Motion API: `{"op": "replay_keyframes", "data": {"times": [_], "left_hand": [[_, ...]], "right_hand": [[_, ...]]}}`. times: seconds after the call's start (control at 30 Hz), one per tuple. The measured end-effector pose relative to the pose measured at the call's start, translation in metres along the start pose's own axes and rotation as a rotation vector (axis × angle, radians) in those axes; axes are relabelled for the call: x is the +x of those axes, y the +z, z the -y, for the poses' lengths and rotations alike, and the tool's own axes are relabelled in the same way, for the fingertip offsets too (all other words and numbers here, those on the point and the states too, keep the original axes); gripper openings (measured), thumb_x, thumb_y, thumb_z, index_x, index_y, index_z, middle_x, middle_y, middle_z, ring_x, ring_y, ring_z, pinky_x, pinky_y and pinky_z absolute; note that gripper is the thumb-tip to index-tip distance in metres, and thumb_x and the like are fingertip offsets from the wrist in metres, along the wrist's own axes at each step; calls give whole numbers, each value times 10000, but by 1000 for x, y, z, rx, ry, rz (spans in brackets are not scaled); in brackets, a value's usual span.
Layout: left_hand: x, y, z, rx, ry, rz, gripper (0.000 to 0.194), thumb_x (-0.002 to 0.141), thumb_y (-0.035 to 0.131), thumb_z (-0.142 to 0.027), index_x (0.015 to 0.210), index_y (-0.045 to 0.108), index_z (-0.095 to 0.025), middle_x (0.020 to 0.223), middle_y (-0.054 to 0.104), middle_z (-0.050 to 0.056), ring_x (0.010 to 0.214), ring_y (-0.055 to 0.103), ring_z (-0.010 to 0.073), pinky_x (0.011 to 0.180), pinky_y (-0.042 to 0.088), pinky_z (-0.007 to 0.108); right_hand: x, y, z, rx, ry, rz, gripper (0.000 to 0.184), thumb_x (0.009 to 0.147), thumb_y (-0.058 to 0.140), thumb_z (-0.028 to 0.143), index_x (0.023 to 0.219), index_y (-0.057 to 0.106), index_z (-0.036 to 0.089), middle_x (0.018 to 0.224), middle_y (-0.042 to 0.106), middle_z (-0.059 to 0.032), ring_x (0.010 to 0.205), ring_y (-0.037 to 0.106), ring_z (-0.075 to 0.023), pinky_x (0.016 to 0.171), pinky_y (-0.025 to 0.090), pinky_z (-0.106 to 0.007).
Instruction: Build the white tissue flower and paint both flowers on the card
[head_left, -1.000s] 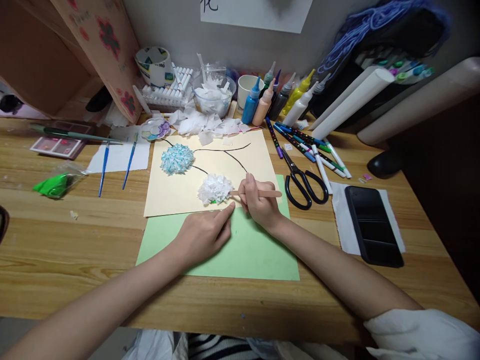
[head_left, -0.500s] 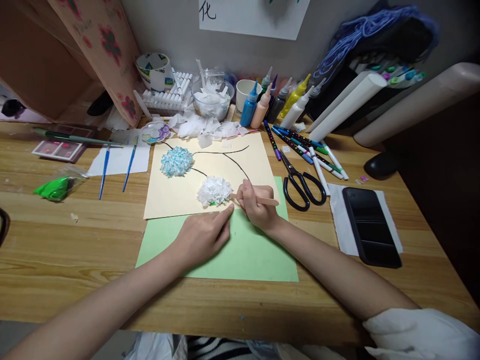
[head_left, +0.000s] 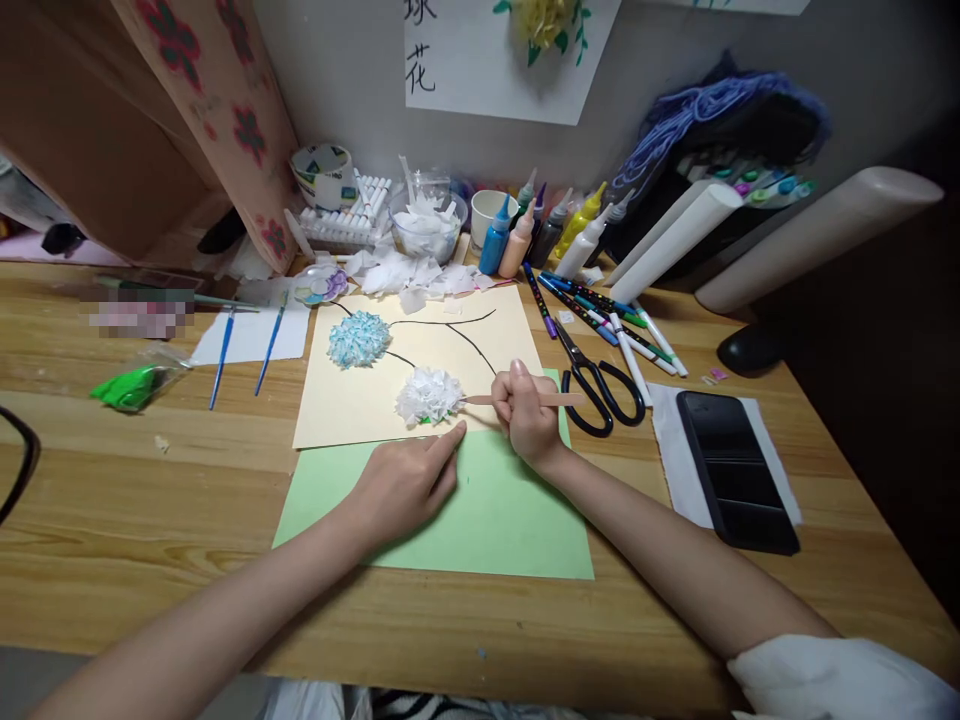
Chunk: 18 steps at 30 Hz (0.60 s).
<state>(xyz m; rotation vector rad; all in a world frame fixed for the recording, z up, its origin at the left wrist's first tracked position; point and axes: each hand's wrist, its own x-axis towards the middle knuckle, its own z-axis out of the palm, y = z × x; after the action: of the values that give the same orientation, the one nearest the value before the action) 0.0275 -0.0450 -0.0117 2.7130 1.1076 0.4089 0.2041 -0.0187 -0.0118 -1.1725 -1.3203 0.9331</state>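
Observation:
A cream sheet of paper (head_left: 322, 410) lies over a green sheet (head_left: 480, 530). Black branch lines are drawn on the cream one. A blue-and-white paper flower (head_left: 360, 340) sits at its upper left, and a white crumpled-paper flower (head_left: 427, 394) with a bit of green below is near its lower edge. My right hand (head_left: 529, 415) grips a flat wooden craft stick (head_left: 480, 400), whose tip is at the white flower's right edge. My left hand (head_left: 409, 480) rests on the papers, its index finger stretched out just below that flower and the other fingers curled; it holds nothing.
Black-handled scissors (head_left: 600, 390) and several markers (head_left: 615, 315) lie at right, by a phone-like black object (head_left: 739, 470). Paint bottles (head_left: 495, 240), torn white paper (head_left: 405, 275) and a plastic bowl (head_left: 427, 235) stand behind. Blue paintbrushes (head_left: 223, 358) and a green bag (head_left: 131, 388) lie left.
My right hand has drawn a little to the right with the craft stick, showing more of it beside the flower. My left hand stays put. The view has tilted up slightly.

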Motion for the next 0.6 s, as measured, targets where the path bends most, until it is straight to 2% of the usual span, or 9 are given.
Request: {"op": "replay_keyframes", "data": {"times": [0.13, 0.2, 0.27, 0.33, 0.37, 0.43, 0.5, 0.6], "left_hand": [[-4, 0, 0, 12, 46, -19, 361, 887, 392, -150, 1225, 505, -90, 761, 712, 37, 613, 648, 171, 514, 430, 276], [-4, -6, 0, 21, 98, -106, 332, 880, 398, -133, 1183, 527, -92, 686, 679, 16, 560, 612, 150, 492, 400, 264], [1, -17, 5, 61, 116, -265, 284, 877, 417, -129, 1120, 563, -114, 625, 640, -5, 512, 568, 133, 479, 367, 258], [15, -34, 15, 125, 23, -410, 230, 882, 444, -150, 1051, 600, -150, 611, 623, -13, 513, 554, 127, 502, 360, 258], [24, -43, 22, 148, -72, -430, 210, 888, 450, -168, 1017, 616, -169, 631, 628, -8, 545, 569, 130, 526, 367, 258], [49, -59, 40, 209, -290, -379, 212, 901, 439, -226, 960, 637, -175, 719, 646, 29, 684, 609, 169, 592, 390, 271], [75, -68, 59, 241, -476, -238, 245, 899, 456, -301, 981, 642, -165, 877, 667, 87, 875, 611, 235, 697, 420, 304], [108, -65, 85, 229, -559, -180, 287, 852, 535, -340, 919, 672, -96, 921, 668, 177, 909, 607, 317, 714, 439, 364]], "right_hand": [[6, -2, -3, 184, 124, -59, 608, 908, 334, 544, 405, 345, 201, 349, 288, 48, 307, 267, -57, 351, 161, -246], [12, -2, -6, 298, 224, -70, 599, 880, 361, 570, 407, 334, 205, 325, 259, 58, 277, 228, -52, 335, 102, -245], [19, -2, -8, 421, 314, -92, 586, 852, 390, 587, 412, 319, 207, 306, 231, 69, 259, 186, -45, 335, 62, -241], [24, -2, -11, 510, 365, -109, 563, 823, 438, 583, 422, 328, 202, 304, 229, 77, 261, 172, -37, 343, 61, -231], [25, -2, -11, 533, 378, -112, 549, 809, 462, 576, 429, 341, 199, 307, 234, 80, 266, 175, -34, 347, 68, -226], [26, -1, -12, 546, 382, -127, 532, 784, 499, 568, 433, 358, 194, 318, 241, 83, 275, 184, -30, 351, 79, -219], [25, 0, -13, 545, 380, -145, 530, 770, 509, 575, 431, 364, 193, 330, 237, 85, 280, 185, -28, 350, 83, -219], [24, 1, -13, 537, 378, -144, 534, 773, 491, 589, 436, 372, 194, 333, 235, 86, 282, 184, -28, 353, 83, -222]]}}
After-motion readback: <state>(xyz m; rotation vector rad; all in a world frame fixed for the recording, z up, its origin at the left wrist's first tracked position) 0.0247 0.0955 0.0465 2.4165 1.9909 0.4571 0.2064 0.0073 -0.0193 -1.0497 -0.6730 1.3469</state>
